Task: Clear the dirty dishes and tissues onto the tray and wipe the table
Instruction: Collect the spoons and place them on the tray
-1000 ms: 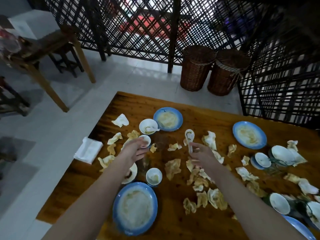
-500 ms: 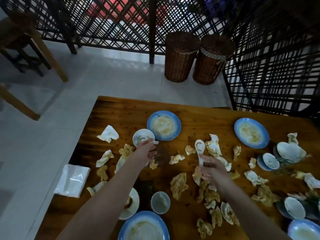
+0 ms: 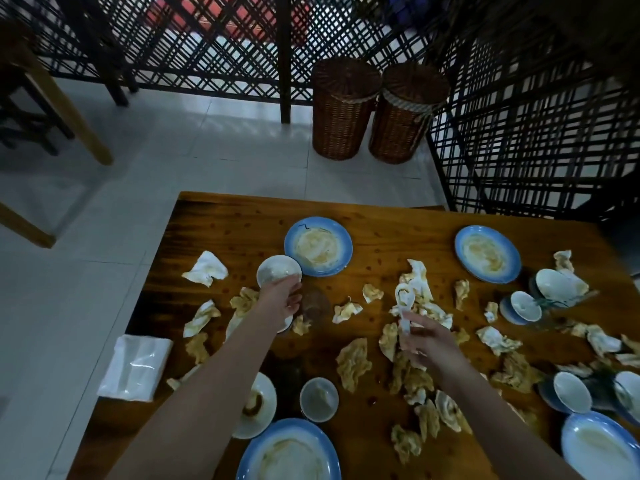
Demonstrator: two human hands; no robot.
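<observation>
One table (image 3: 398, 233): the lower half of the frame is filled by it, and so much is spread across it that clearing is judged barely begun and wiping not yet possible.
Wicker baskets (image 3: 344, 109): two are stood at upper centre against the lattice screen (image 3: 214, 46), well apart from the work.
Tray: none is seen in the frame, so where the load is to be set down cannot be told.
Blue-rimmed plates (image 3: 318, 245): four smeared ones are seen at upper centre, upper right, bottom centre and bottom right. They are left flat, probably to be stacked once the smaller pieces are gathered.
Tissue packet (image 3: 135, 367): it is laid over the table's left edge and could be knocked off.
Tissues (image 3: 351, 363): crumpled and stained, they are scattered mostly through the centre and right.
Left hand (image 3: 282, 299): it is stretched to centre left, with its fingers curled on the near rim of the small white bowl (image 3: 279, 273), a narrow hold suited to lifting by the edge.
Right hand (image 3: 424, 344): it is closed round the handle of the spoon (image 3: 404, 301).
Small white bowl: it is set against the left rim of the upper-centre plate.
Spoon: it is held above the central tissues with the scoop pointing away, presumably to be dropped into a bowl.
</observation>
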